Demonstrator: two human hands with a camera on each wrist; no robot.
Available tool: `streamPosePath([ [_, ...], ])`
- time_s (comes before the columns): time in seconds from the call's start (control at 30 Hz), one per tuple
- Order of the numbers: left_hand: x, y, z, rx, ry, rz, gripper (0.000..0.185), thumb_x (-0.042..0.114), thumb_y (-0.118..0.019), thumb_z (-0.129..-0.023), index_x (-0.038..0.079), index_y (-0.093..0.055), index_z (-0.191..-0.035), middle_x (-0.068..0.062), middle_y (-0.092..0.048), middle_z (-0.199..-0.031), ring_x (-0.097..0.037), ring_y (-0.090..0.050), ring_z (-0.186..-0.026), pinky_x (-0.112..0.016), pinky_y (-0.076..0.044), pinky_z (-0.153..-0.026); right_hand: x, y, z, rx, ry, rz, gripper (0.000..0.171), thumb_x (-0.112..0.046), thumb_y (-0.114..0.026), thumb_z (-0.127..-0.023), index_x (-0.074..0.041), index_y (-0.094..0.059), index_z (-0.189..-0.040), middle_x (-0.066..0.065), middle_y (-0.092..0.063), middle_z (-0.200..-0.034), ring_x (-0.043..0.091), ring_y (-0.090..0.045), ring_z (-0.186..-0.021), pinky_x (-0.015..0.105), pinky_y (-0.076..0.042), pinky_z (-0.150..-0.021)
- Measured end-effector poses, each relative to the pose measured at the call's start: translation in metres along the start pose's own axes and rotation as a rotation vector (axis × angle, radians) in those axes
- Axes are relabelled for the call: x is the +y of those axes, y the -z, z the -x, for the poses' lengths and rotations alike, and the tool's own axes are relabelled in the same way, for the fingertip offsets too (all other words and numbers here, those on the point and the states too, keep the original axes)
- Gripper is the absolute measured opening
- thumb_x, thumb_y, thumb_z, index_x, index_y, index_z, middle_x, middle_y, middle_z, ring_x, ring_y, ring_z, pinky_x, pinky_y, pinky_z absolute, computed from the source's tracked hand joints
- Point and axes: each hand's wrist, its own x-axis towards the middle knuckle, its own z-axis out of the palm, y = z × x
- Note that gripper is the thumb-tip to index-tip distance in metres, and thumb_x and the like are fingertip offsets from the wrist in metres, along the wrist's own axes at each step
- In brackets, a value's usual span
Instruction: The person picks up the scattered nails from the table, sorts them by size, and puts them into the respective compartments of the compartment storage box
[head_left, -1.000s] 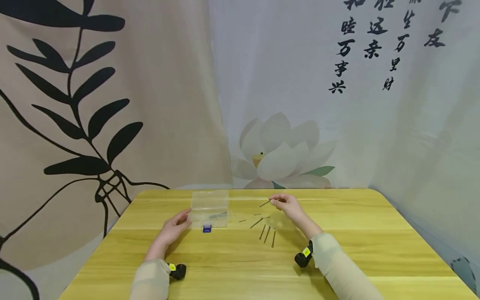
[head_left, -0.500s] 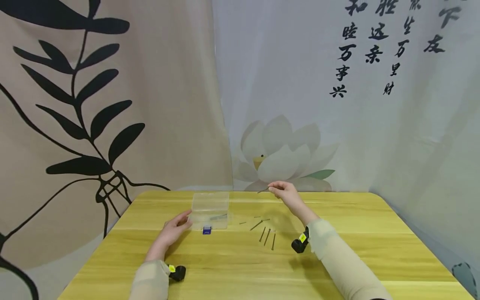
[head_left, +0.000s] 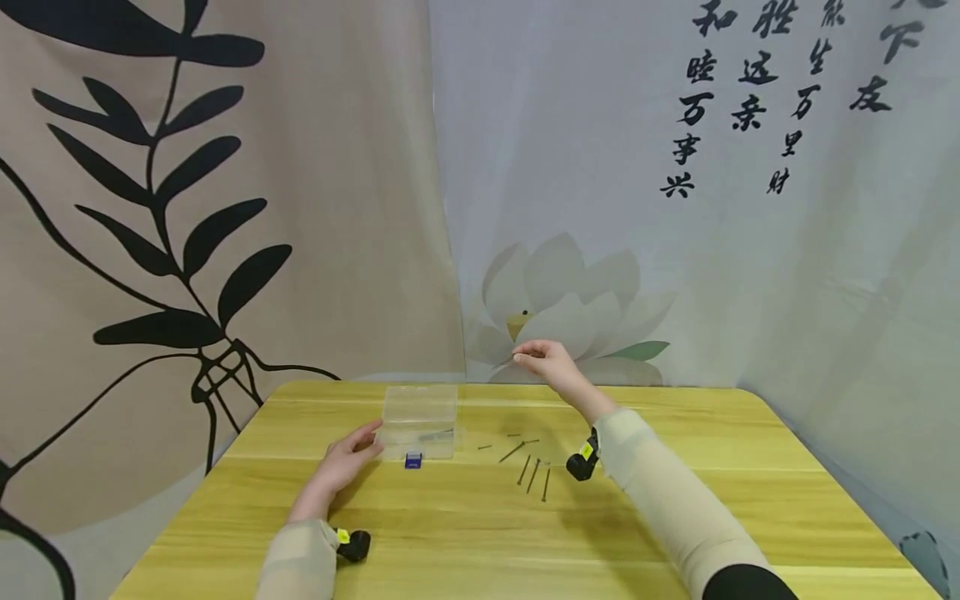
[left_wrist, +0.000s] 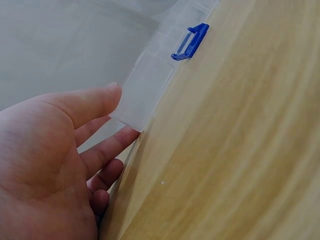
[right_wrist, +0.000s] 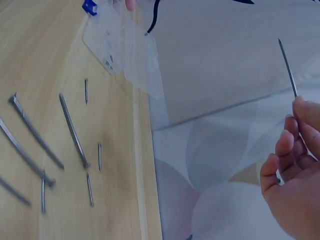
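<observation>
Nearest you, your left hand (head_left: 343, 463) is resting on the table (head_left: 465, 542), fingers relaxed and nearly straight, thumb and fingertips touching the near left corner of the clear box (head_left: 420, 419); it is not curling round anything. The box's blue latch (left_wrist: 191, 41) is hanging at its front edge. Just right of the box, loose nails (head_left: 531, 469) are lying scattered on the wood, long ones nearer you and short ones behind. Farther off, your right hand (head_left: 546, 364) is hovering above the table's far edge, pinching one thin nail (right_wrist: 287, 67) between thumb and fingertips, its free end pointing away from the palm.
</observation>
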Motion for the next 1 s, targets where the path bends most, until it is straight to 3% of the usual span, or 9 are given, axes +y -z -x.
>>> streamPosePath([
  [0.33,-0.002,0.001,0.0,0.015,-0.006,0.009,0.053,0.02,-0.057,-0.099,0.008,-0.04,-0.148,-0.027,-0.045,-0.14,-0.042,-0.043,-0.128,-0.054,-0.037,-0.102,0.001,-0.039,-0.013,-0.032,0.01,-0.017,0.023,-0.017,-0.059,-0.098,-0.002,-0.066,-0.114,0.012,-0.063,-0.114,0.032,-0.057,-0.11,0.05,-0.045,-0.095],
  [0.6,-0.002,0.001,-0.001,0.026,-0.012,0.014,0.052,0.018,-0.058,-0.099,0.006,-0.042,-0.147,-0.028,-0.047,-0.138,-0.042,-0.044,-0.127,-0.055,-0.035,-0.104,0.008,-0.069,-0.018,-0.031,0.023,0.025,0.024,-0.015,-0.06,-0.098,0.002,-0.067,-0.111,0.01,-0.066,-0.101,0.021,-0.058,-0.088,0.034,-0.049,-0.078],
  [0.87,-0.002,0.0,-0.002,0.035,-0.007,0.019,0.051,0.018,-0.057,-0.099,0.006,-0.043,-0.146,-0.028,-0.047,-0.138,-0.043,-0.044,-0.127,-0.056,-0.035,-0.104,0.014,-0.096,-0.022,-0.044,0.048,0.135,0.019,-0.013,-0.061,-0.096,0.002,-0.069,-0.104,0.005,-0.065,-0.092,0.015,-0.049,-0.07,0.027,-0.042,-0.06],
  [1.0,-0.003,0.001,-0.001,0.036,-0.013,0.01,0.051,0.019,-0.057,-0.099,0.006,-0.043,-0.146,-0.028,-0.047,-0.138,-0.043,-0.044,-0.128,-0.056,-0.034,-0.105,0.016,-0.106,-0.024,-0.049,0.051,0.16,0.016,-0.012,-0.062,-0.096,0.0,-0.07,-0.102,0.005,-0.065,-0.092,0.013,-0.047,-0.067,0.026,-0.042,-0.059],
])
